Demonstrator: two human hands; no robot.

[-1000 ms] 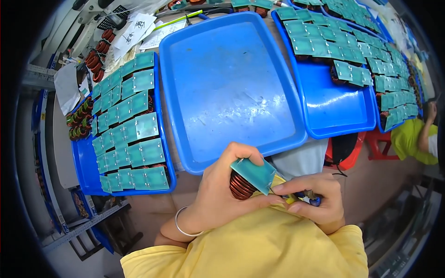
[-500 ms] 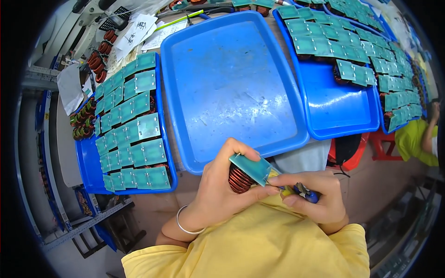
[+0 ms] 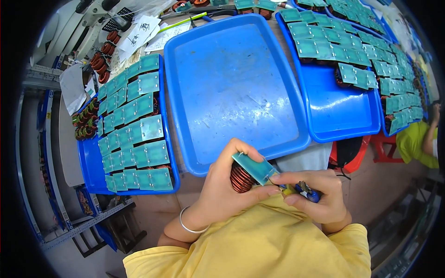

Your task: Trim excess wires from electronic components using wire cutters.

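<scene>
My left hand (image 3: pixel 218 187) grips a copper-wire coil (image 3: pixel 241 180) with a small green circuit board (image 3: pixel 256 168) on its top. The board is tilted, its lower right corner toward my right hand. My right hand (image 3: pixel 322 190) is closed around a small hand tool (image 3: pixel 308 192) with blue and yellow grips. Its index finger and thumb meet at that corner of the board, by a thin pin. The tool's working end is mostly hidden by the fingers, so I cannot make out its exact kind.
In front of me lies a large blue tray (image 3: pixel 185 143) with a scuffed bottom. A left blue tray (image 3: pixel 91 162) and a right blue tray (image 3: pixel 340 120) hold rows of coils with green boards. Papers (image 3: pixel 138 34) lie at the back left. A person in yellow-green (image 3: pixel 412 143) is far right.
Both hands stay nearly in place, with the coil and board shifted only slightly to the right. My right fingertips still meet at the board's corner. The whole view has moved a little.
</scene>
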